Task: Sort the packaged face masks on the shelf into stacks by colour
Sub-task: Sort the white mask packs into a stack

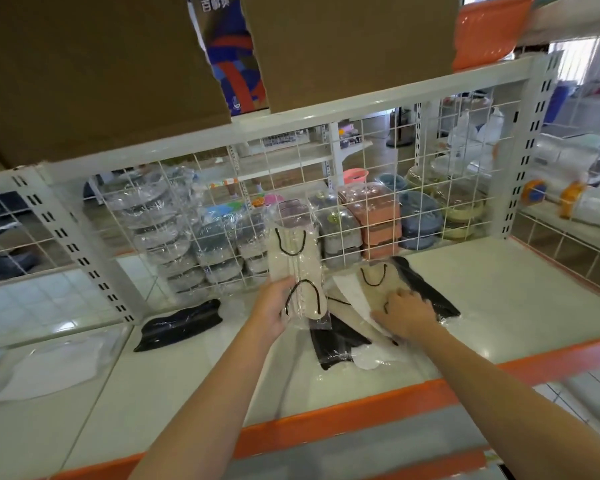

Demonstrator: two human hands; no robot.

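Head view, left hand [274, 311]: fingers curled round an upright beige face mask in clear plastic wrap [293, 268], lifted off the pile, likely bound for a beige stack.
Head view, right hand [404, 315]: fingers spread flat, pressing a second beige wrapped mask [374, 280] on the mixed pile, probably steadying it.
Sorted: black wrapped mask [181, 323] and white wrapped mask [49, 368] lie apart at left on the white shelf board [499, 299].
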